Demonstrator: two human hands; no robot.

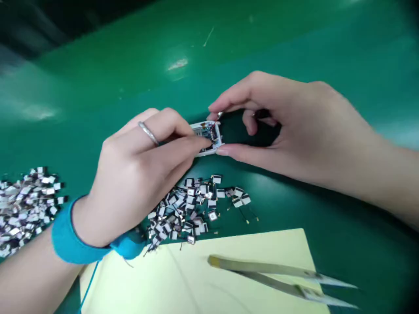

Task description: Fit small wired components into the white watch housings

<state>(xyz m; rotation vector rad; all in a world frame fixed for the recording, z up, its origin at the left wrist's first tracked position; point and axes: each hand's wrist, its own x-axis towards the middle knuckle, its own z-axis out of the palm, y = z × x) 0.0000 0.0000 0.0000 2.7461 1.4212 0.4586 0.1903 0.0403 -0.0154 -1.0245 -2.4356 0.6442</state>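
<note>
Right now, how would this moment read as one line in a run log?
left hand: touching circuit board | right hand: gripping board | nearby: silver parts, tweezers, yellow paper

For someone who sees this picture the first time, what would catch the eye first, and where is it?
First, the left hand and right hand hold a small white circuit board at the centre. Just below lies a heap of tiny silver-and-black parts. At lower right, tweezers lie across a pale yellow sheet.

A single head-worn camera looks forward and down, close above the green bench mat (pixel 209 52), framing the left hand (pixel 137 183) and right hand (pixel 297 126) centrally.
</note>
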